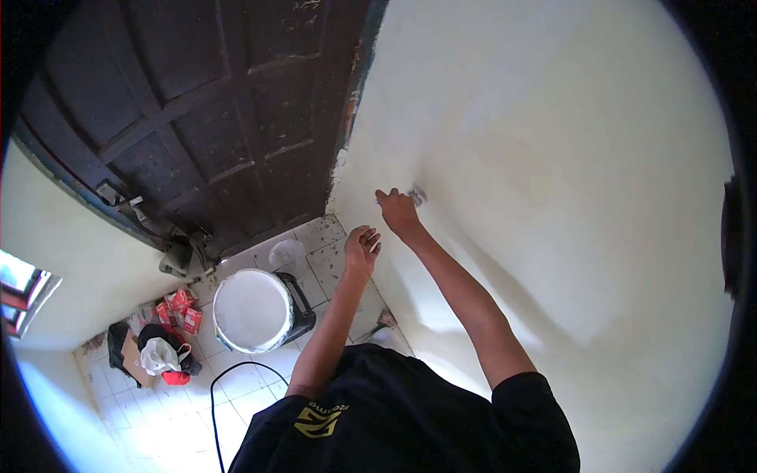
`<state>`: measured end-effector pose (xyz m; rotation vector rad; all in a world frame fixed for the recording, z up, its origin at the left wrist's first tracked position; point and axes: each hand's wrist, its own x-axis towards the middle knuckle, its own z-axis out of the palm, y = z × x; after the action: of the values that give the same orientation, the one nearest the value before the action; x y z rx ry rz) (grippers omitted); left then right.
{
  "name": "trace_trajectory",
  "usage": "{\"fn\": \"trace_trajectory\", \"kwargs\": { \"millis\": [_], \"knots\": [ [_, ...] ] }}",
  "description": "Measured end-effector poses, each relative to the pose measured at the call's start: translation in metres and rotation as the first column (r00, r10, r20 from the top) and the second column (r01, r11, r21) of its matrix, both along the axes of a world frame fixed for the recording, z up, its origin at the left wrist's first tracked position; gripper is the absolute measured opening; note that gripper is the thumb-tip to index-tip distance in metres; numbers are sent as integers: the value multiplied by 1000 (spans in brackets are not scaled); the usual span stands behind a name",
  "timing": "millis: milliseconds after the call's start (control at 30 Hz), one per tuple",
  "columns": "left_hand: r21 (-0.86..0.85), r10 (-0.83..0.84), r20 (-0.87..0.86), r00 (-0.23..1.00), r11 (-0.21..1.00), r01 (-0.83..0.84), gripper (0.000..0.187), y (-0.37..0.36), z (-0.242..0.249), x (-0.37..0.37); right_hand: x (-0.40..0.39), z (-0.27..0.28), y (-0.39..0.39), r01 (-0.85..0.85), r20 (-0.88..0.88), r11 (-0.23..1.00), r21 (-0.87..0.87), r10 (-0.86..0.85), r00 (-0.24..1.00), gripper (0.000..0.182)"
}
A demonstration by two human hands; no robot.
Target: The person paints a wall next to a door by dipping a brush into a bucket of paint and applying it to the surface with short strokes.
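Note:
My right hand (397,211) is closed round a small tool at the pale wall (536,158); a greyish, blurred end of the tool (417,195) shows to the right of the fingers, against the wall. Its exact kind is hard to make out. My left hand (363,248) is lower and to the left, over the floor beside the wall, with its fingers curled. Whether it holds anything is hidden. Down to its left stands a round bucket (252,310) of white paint or paste.
A dark panelled door (189,118) fills the upper left. Red packets (180,310) and a pile of cloths and bags (162,356) lie on the tiled floor (236,386). A black cable (214,410) curves near the bucket. Clear plastic (286,252) lies behind the bucket.

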<state>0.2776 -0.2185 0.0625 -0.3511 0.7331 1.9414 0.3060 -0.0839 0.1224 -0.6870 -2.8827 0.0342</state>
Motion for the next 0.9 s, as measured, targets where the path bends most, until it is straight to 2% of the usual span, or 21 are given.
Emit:
{"fn": "trace_trajectory", "kwargs": {
  "millis": [100, 167, 233, 300, 367, 500, 533, 567, 700, 767, 800, 867, 900],
  "knots": [
    [20, 15, 9, 1000, 1000, -16, 18, -2, -5, -7, 9, 6, 8, 72, 42, 996, 48, -74, 996, 20],
    [2, 21, 19, 1000, 1000, -21, 17, 0, 1, -7, 19, 15, 35, 61, -123, 993, -103, -74, 990, 26],
    [-8, 31, 31, 999, 999, -31, 17, 9, 5, -8, 29, 49, 41, 107, -93, 993, 45, -103, 990, 26],
    [23, 3, 49, 999, 1000, -4, 17, 16, 2, -5, 40, 85, 47, 124, -201, 990, 73, -108, 974, 16],
    [23, -18, 49, 999, 1000, 17, 16, 21, 8, -3, 49, 127, 44, 127, -246, 985, 115, -96, 965, 17],
    [33, -65, 58, 996, 997, 64, 15, 25, 3, 5, 52, 196, 32, 137, -458, 964, 227, -18, 889, 14],
    [26, -61, 62, 996, 998, 60, 15, 26, 0, 6, 52, 213, 31, 166, -455, 950, 266, -28, 890, 14],
    [26, -68, 65, 996, 997, 66, 15, 27, -3, 7, 52, 231, 30, 194, -451, 934, 302, -40, 892, 14],
    [18, -66, 55, 996, 998, 65, 15, 25, -5, 7, 62, 325, 22, 217, -512, 820, 530, 106, 852, 14],
    [23, -72, 55, 996, 997, 71, 15, 26, -8, 7, 69, 368, 6, 333, -545, 747, 576, 47, 837, 15],
    [32, -74, 52, 996, 997, 72, 15, 28, -8, 6, 72, 381, -3, 337, -544, 742, 580, 45, 838, 15],
    [24, -81, 57, 995, 997, 80, 15, 33, -6, 8, 73, 395, -22, 355, -543, 582, 732, 183, 819, 18],
    [9, -83, 61, 995, 997, 83, 15, 35, -6, 8, 72, 393, -19, 358, -544, 576, 734, 184, 819, 18]
  ]
}}
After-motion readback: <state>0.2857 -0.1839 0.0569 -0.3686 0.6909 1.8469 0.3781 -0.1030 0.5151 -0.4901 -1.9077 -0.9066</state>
